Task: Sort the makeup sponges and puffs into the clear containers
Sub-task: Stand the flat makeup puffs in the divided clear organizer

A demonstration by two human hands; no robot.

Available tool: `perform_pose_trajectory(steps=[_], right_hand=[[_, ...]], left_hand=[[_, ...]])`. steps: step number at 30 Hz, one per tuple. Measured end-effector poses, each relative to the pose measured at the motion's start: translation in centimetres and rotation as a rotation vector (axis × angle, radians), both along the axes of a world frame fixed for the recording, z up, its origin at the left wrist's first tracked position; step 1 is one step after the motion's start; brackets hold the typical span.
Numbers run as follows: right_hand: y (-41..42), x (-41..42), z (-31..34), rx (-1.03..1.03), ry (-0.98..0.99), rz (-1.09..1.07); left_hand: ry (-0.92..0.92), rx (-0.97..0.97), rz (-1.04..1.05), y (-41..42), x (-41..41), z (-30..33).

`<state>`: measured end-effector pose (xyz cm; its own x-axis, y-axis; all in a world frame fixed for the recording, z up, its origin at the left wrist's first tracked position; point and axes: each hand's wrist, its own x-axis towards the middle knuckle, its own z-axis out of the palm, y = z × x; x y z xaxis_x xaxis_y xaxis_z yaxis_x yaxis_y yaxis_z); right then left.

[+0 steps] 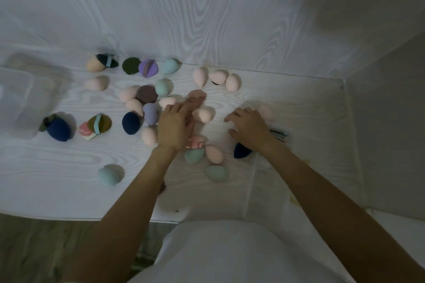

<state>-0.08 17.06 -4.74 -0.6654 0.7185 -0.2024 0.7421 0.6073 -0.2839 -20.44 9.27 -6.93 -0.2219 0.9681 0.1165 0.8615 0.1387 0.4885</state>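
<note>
Sponges and puffs: I see them scattered loose across the white tabletop [230, 195], none sorted yet.
Clear containers [20, 99]: far left, blurred, well apart from my hands.
Navy sponge [60, 128]: just beside the containers.
Left hand [173, 125]: fingers straight, reaching among pink sponges [204, 114], holding nothing.
Right hand [249, 125]: spread flat, fingers relaxed, gripping nothing.
Risk: I judge sweeping 2 hands through the pile could roll egg-shaped sponges off the tabletop's near edge.
</note>
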Motion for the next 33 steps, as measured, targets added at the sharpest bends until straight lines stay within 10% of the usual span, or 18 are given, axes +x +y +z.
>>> perform_pose_trajectory(steps=[20, 33], right_hand=[[4.8, -8.3, -1.0, 0.067, 0.107, -0.009], [-7.4, 5.6, 4.6, -0.038, 0.504, -0.539]], left_hand=[[0.233, -0.181, -0.021, 3.3, -1.7, -1.8], [-0.25, 0.126, 0.145, 0.1, -1.3, 3.2]])
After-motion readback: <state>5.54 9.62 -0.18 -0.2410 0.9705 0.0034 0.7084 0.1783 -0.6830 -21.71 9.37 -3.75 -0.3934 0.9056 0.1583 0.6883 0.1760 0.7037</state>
